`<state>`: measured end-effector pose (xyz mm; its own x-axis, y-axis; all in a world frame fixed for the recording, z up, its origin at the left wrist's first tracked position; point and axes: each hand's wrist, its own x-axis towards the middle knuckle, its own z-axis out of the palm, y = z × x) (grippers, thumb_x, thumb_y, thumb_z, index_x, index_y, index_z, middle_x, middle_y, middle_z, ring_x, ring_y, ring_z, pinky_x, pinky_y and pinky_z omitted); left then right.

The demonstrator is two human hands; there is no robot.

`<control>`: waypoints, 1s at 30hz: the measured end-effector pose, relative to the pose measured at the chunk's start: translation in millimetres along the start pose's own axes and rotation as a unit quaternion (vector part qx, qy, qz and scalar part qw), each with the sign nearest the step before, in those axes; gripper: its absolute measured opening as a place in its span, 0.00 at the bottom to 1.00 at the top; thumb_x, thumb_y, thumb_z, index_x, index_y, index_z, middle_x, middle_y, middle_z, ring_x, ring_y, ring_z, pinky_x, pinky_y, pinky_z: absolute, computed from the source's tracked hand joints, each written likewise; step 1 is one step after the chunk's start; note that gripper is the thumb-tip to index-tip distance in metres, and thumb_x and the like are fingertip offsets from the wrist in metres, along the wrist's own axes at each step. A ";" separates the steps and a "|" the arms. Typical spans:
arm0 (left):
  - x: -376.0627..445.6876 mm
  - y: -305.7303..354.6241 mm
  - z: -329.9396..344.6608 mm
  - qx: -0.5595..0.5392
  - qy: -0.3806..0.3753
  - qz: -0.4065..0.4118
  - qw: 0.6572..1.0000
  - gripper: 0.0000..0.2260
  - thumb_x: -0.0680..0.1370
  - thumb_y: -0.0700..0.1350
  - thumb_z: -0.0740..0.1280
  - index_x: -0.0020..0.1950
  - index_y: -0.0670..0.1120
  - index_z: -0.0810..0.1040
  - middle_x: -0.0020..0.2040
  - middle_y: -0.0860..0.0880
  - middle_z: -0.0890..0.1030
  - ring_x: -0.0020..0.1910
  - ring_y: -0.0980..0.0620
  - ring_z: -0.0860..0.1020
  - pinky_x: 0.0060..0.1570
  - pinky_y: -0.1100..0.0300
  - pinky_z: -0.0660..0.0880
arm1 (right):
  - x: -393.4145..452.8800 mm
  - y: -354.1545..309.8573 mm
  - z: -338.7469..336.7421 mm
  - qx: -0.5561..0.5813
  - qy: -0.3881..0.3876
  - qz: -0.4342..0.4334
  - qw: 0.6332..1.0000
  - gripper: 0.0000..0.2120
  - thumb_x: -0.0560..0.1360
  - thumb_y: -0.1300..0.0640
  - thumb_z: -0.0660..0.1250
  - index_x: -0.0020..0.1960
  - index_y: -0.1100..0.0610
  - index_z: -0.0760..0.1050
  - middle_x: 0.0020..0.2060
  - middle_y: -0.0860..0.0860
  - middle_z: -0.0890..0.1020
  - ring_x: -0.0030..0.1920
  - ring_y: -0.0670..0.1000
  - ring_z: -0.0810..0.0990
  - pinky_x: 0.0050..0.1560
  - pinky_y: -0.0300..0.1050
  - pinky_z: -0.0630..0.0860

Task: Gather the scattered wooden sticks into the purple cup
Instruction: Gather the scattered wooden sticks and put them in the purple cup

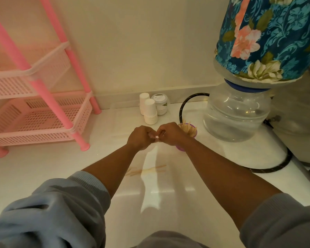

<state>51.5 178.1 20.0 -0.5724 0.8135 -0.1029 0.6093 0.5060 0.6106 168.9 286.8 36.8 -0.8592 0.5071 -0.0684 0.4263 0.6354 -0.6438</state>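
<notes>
The purple cup [194, 133] stands on the white floor right of centre, mostly hidden behind my right hand [170, 134], with a bunch of wooden sticks [186, 128] standing in it. My left hand [140, 136] and my right hand meet fingertip to fingertip just left of the cup, fingers curled; whether they pinch a stick is too small to tell. Several loose wooden sticks [147, 170] lie flat on the floor nearer to me, between my forearms.
A pink plastic shelf rack [43, 111] stands at the left. Two stacks of white paper cups [149, 111] and a small jar [161, 103] stand by the wall. A clear water bottle [238, 111] under a floral cover stands right, with a black hose [272, 168] curving round it.
</notes>
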 end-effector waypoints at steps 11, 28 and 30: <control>-35.7 -71.7 -8.3 0.089 -0.148 -0.052 0.984 0.29 0.67 0.55 0.79 0.66 0.53 0.75 0.62 0.51 0.74 0.59 0.52 0.73 0.58 0.58 0.70 | -8.7 -6.4 52.0 -0.093 -0.119 -0.047 0.987 0.13 0.71 0.58 0.74 0.55 0.59 0.81 0.51 0.54 0.84 0.52 0.53 0.81 0.53 0.43 0.76; -86.4 -123.0 -20.7 0.245 -0.194 -0.072 0.947 0.45 0.61 0.51 0.82 0.72 0.48 0.63 0.66 0.49 0.66 0.65 0.46 0.67 0.63 0.48 0.71 | -18.7 -4.8 100.9 -0.225 -0.227 -0.063 0.946 0.27 0.72 0.53 0.71 0.70 0.54 0.70 0.64 0.53 0.69 0.65 0.54 0.70 0.62 0.50 0.72; -90.0 -126.1 -22.0 0.245 -0.176 -0.074 0.950 0.41 0.62 0.49 0.82 0.70 0.47 0.66 0.65 0.49 0.68 0.64 0.47 0.69 0.62 0.49 0.72 | -18.3 -2.0 102.0 -0.237 -0.227 -0.071 0.942 0.25 0.73 0.55 0.70 0.69 0.54 0.71 0.63 0.53 0.68 0.64 0.54 0.70 0.62 0.49 0.71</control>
<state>14.2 34.8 -30.4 -0.5053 0.7250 -0.4680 0.7685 0.6248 0.1380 154.9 216.9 -38.4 -0.9035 0.1658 -0.3952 0.2851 0.9211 -0.2653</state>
